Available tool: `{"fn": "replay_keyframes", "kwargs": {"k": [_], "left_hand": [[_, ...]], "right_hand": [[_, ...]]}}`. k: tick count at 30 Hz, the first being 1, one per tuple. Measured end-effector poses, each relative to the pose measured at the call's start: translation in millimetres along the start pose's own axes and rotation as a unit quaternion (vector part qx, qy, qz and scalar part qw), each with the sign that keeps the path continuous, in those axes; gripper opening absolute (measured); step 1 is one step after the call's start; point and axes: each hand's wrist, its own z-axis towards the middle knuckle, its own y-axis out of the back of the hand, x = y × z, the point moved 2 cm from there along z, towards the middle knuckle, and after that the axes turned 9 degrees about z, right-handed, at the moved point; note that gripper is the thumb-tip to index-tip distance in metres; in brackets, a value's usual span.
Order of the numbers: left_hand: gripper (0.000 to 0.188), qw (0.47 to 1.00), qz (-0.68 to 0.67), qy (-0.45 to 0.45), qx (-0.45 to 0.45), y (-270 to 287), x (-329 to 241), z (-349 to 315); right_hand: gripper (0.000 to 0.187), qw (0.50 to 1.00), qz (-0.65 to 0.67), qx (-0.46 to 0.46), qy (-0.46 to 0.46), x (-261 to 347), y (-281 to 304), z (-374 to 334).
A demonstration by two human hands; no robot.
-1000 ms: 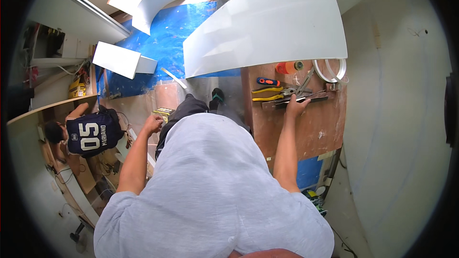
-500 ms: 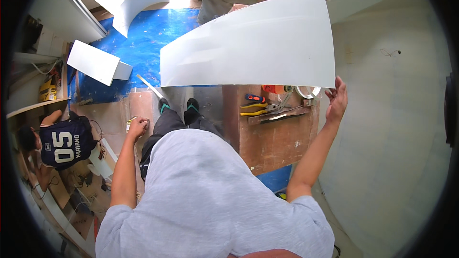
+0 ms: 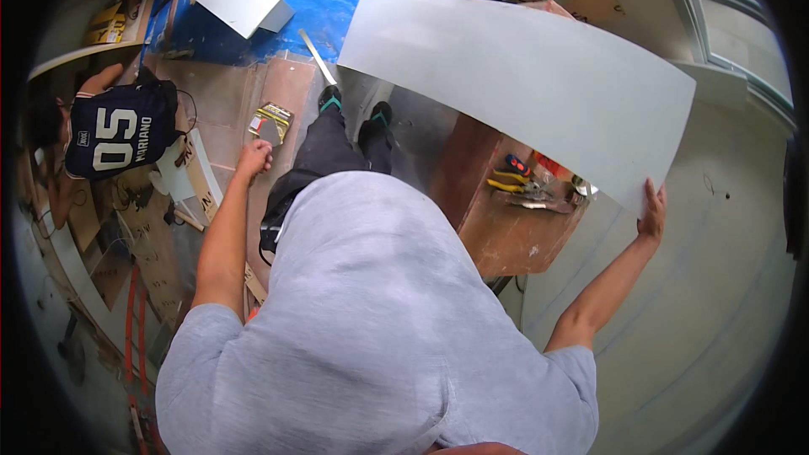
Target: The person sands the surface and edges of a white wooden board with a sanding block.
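My right hand [image 3: 652, 211] left the tools [image 3: 510, 183], now touching the white panel [image 3: 522, 84].
Left hand [image 3: 254, 157] curled; can't tell either grip.

A wide fisheye camera worn on a worker's head — the left of a side-by-side pair — looks steeply down over a gray shirt [image 3: 379, 312], close beneath the lens, to the feet [image 3: 330, 101] farther below. The upright, unmirrored view spreads past the left hand [image 3: 255, 157] and right hand [image 3: 652, 212] — straight lines bending toward its darkened margins.
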Motion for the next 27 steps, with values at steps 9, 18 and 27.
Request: {"fn": "replay_keyframes", "kwargs": {"k": [9,18,27], "left_hand": [[0.017,0.995,0.059,-0.07,0.036,9,-76,12],[0.037,0.858,0.092,-0.505,0.022,-22,-420,-169],[0.126,0.71,-0.155,-0.661,0.185,9,-463,-369]], "right_hand": [[0.06,0.991,-0.01,0.111,0.074,106,-87,-87],[0.063,0.916,-0.022,0.163,0.366,216,-276,-202],[0.078,0.78,0.17,0.315,0.512,237,-444,-223]]}}
